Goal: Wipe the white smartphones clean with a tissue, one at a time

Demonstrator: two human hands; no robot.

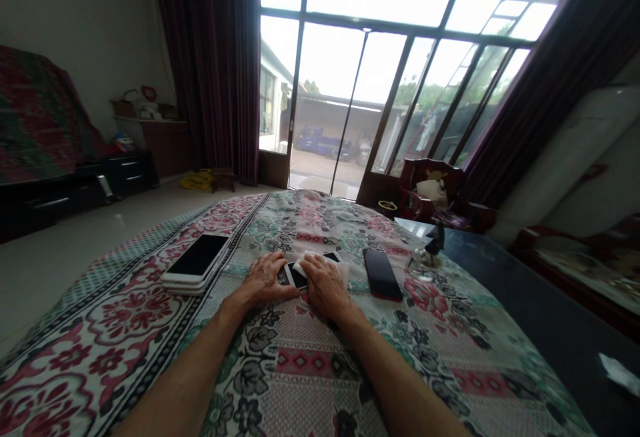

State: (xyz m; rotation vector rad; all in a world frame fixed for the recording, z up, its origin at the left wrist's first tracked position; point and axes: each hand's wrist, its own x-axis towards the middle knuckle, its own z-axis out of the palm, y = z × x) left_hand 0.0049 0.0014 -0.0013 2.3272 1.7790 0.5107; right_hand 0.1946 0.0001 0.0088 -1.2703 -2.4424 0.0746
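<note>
**Two hands on a phone, flowery cloth everywhere**

Closest in is a bench (320,340) draped in a white, red, green and black floral cloth, with two bare forearms stretched over it. Off on the right, a crumpled white scrap (619,371) sits on a glossy dark flat surface (500,270).

Middle of the cloth: a flat rectangular phone with a white frame and black screen (297,278), lying between the hands. The left hand (263,278) has its left end, fingers along the far edge and thumb stretched along the near one, so only partly closed. The right hand (324,283) is laid over the rest, fingers close together and slightly bent, pressing a thin white tissue (344,271) onto the screen. Can't see how tightly either one grips.

Left of them there's a neat stack of white-edged phones (200,257), top screen dark. On the right, well apart from that stack, lies a black phone with a reddish edge (383,275), and just past it a small clear ornament with a dark figure (435,243).

Further back: a reddish-brown wooden armchair (407,205) holding a pale plush toy (434,190), purple curtains (210,57), tall glass doors, then a blue vehicle (320,143) outside.
</note>
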